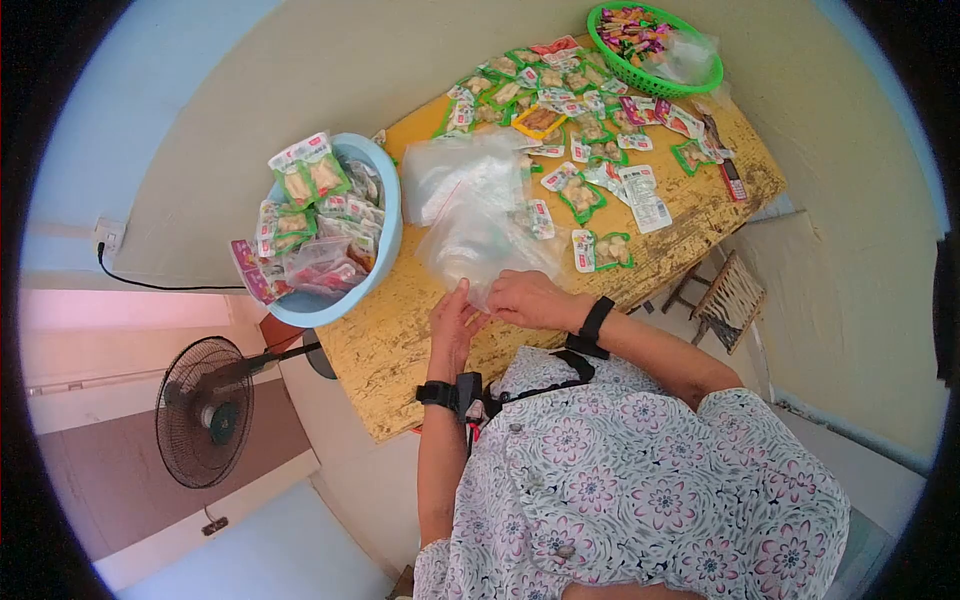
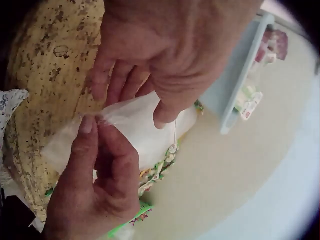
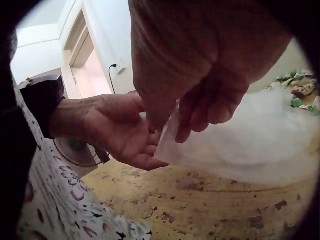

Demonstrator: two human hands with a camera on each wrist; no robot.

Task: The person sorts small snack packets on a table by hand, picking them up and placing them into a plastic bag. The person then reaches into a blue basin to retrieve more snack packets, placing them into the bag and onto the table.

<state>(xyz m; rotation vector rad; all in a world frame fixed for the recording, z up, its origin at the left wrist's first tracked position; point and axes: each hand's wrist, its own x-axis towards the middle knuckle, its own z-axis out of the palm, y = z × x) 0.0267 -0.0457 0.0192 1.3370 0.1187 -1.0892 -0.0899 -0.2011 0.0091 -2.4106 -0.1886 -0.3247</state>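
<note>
A clear plastic bag point(image 1: 475, 245) lies over the near edge of a stack of similar bags point(image 1: 430, 170) on the table. My right hand point(image 1: 530, 298) pinches the bag's near corner between thumb and curled fingers, seen closely in the left wrist view, where the right hand point(image 2: 107, 175) is at lower left. Beside it my left hand point(image 1: 455, 325) touches the same edge. In the right wrist view the left hand's point(image 3: 117, 127) palm is turned up, its fingers loosely extended at the bag point(image 3: 240, 140).
On the worn yellow table point(image 1: 400, 370) lie many small snack packets point(image 1: 580, 195) and a phone point(image 1: 733, 180). A blue basin point(image 1: 393, 225) of packets stands left, a green basket point(image 1: 650, 85) at the back right. A fan point(image 1: 205, 410) and a small stool point(image 1: 730, 300) flank the table.
</note>
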